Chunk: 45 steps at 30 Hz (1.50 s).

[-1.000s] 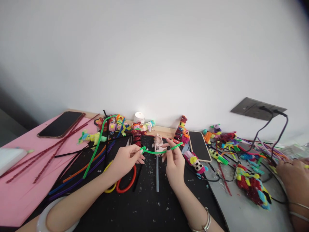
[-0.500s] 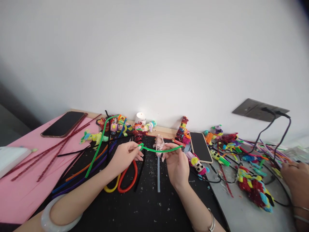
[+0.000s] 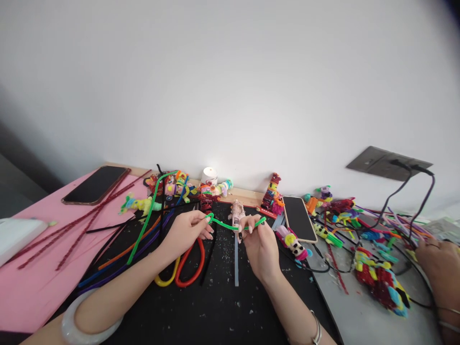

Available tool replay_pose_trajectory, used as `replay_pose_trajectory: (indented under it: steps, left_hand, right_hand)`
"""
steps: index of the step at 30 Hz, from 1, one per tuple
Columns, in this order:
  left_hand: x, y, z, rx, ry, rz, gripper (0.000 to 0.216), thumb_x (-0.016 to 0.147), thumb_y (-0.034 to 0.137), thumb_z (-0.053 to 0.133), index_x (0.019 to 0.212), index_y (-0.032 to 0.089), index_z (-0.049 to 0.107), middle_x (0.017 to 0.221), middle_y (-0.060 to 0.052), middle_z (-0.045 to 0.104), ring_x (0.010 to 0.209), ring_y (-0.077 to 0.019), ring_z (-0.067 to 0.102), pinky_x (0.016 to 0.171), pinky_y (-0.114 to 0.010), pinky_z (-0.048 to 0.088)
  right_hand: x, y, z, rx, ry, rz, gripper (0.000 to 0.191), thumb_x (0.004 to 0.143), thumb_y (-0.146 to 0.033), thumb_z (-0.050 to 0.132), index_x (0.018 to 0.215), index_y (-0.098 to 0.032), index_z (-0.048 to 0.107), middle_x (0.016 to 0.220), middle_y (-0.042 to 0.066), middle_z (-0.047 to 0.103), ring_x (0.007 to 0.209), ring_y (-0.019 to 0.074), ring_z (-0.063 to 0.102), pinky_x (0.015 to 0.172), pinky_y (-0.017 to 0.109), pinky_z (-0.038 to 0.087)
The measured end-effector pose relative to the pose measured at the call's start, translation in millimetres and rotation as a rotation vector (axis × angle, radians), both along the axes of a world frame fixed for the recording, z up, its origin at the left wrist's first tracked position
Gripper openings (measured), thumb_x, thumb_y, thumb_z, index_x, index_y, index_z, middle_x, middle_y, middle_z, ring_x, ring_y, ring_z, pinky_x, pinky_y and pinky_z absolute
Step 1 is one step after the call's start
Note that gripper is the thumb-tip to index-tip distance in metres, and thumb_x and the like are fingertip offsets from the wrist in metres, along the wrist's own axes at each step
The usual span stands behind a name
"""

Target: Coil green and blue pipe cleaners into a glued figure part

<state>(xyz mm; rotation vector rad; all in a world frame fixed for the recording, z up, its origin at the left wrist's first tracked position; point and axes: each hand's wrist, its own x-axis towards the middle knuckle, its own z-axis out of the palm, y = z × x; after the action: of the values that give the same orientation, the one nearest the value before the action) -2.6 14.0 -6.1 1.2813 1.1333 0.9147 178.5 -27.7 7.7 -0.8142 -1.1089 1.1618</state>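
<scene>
My left hand [image 3: 187, 232] pinches the looped left end of a short green pipe cleaner [image 3: 230, 224]. My right hand [image 3: 260, 244] is closed on its right part, and the free tip sticks up past my fingers. Both hands hover just above a black mat [image 3: 215, 306]. Scissors with red and yellow handles [image 3: 187, 270] lie under my left hand. A small pink figure [image 3: 237, 212] stands just behind the pipe cleaner, and a clear glue stick [image 3: 236, 261] lies between my hands.
Long pipe cleaners [image 3: 143, 225] fan out at left over a pink sheet [image 3: 32, 268] that carries a phone [image 3: 95, 184]. Pipe-cleaner figures [image 3: 271, 194] line the wall. A second phone [image 3: 298, 218] lies at right. Another person's hand [image 3: 438, 266] works among cables.
My right hand has slid left along the green pipe cleaner, so the span between my hands is shorter and its right tip now bends upward. My left hand has stayed put.
</scene>
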Motion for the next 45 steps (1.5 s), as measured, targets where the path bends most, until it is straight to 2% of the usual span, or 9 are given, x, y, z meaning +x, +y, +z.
replay_pose_trajectory:
  steps: [3,8,13,17,25,29,33,38,45]
  left_hand:
    - [0.2,-1.6,-0.8,0.038,0.008,-0.017,0.024,0.078,0.039,0.057,0.072,0.015,0.056,0.066,-0.004,0.068,0.057,-0.0179,0.067,0.058,-0.029,0.053]
    - [3.7,-9.0,2.6,0.091,0.051,-0.056,0.025,0.081,0.037,0.054,0.070,0.015,0.055,0.066,-0.004,0.067,0.057,-0.0176,0.067,0.059,-0.029,0.053]
    - [7.2,-18.3,7.1,0.101,0.028,-0.145,0.025,0.084,0.036,0.052,0.070,0.015,0.055,0.064,-0.002,0.065,0.057,-0.0163,0.066,0.058,-0.027,0.052]
    - [9.3,-23.6,8.8,0.100,0.006,-0.187,0.022,0.085,0.033,0.051,0.073,0.015,0.055,0.066,-0.001,0.065,0.058,-0.0149,0.066,0.057,-0.025,0.052]
    - [13.4,-28.2,7.0,0.091,-0.003,-0.217,0.019,0.085,0.030,0.049,0.075,0.015,0.055,0.066,0.000,0.065,0.056,-0.0141,0.066,0.056,-0.024,0.053]
    - [11.5,-30.6,5.9,0.247,0.114,-0.240,0.018,0.086,0.027,0.048,0.073,0.016,0.056,0.066,0.000,0.065,0.058,-0.0139,0.066,0.059,-0.025,0.052]
    - [8.2,-28.3,7.0,0.403,0.268,-0.198,0.018,0.086,0.024,0.047,0.074,0.017,0.057,0.067,0.000,0.066,0.061,-0.0133,0.065,0.061,-0.023,0.050]
    - [4.7,-22.5,7.8,0.452,0.329,-0.134,0.017,0.087,0.024,0.046,0.075,0.017,0.056,0.067,0.000,0.066,0.063,-0.0130,0.065,0.061,-0.021,0.048]
    - [1.9,-23.6,6.6,0.537,0.405,-0.151,0.017,0.088,0.023,0.046,0.077,0.018,0.057,0.067,0.001,0.065,0.064,-0.0124,0.063,0.063,-0.021,0.044]
  right_hand:
    - [0.2,-1.2,-1.5,-0.003,-0.068,-0.015,0.027,0.089,-0.039,0.040,0.069,-0.021,0.038,0.066,0.001,0.048,0.061,0.0155,0.042,0.058,0.027,0.036]
    - [-0.7,-5.1,-5.9,-0.008,-0.320,-0.095,0.027,0.088,-0.031,0.047,0.065,-0.020,0.039,0.057,-0.005,0.036,0.052,0.0112,0.030,0.051,0.024,0.027]
    - [-4.6,-10.8,-7.3,0.134,-0.710,-0.215,0.025,0.085,-0.025,0.047,0.062,-0.019,0.040,0.056,-0.004,0.036,0.053,0.0111,0.033,0.051,0.024,0.026]
    - [-6.5,-11.8,-10.5,0.161,-0.865,-0.244,0.024,0.085,-0.022,0.045,0.062,-0.019,0.038,0.055,-0.005,0.036,0.049,0.0100,0.033,0.049,0.023,0.025]
    - [-7.8,-11.2,-12.2,0.167,-0.910,-0.226,0.025,0.086,-0.023,0.045,0.062,-0.018,0.041,0.055,-0.004,0.041,0.050,0.0097,0.038,0.050,0.021,0.027]
    - [-7.8,-12.0,-13.4,0.124,-0.910,-0.196,0.025,0.088,-0.025,0.044,0.064,-0.018,0.044,0.056,-0.004,0.042,0.051,0.0101,0.039,0.051,0.022,0.028]
    - [-7.0,-13.0,-12.5,0.089,-0.907,-0.131,0.029,0.093,-0.027,0.037,0.067,-0.018,0.045,0.057,-0.004,0.042,0.052,0.0108,0.039,0.052,0.023,0.027]
    - [-6.7,-11.7,-9.5,0.087,-0.834,-0.095,0.030,0.094,-0.025,0.034,0.068,-0.018,0.047,0.062,-0.002,0.048,0.058,0.0122,0.044,0.056,0.023,0.031]
    - [-6.8,-6.5,-10.8,0.124,-0.814,-0.111,0.019,0.089,-0.020,0.045,0.077,-0.016,0.061,0.069,0.001,0.056,0.063,0.0137,0.049,0.058,0.024,0.036]
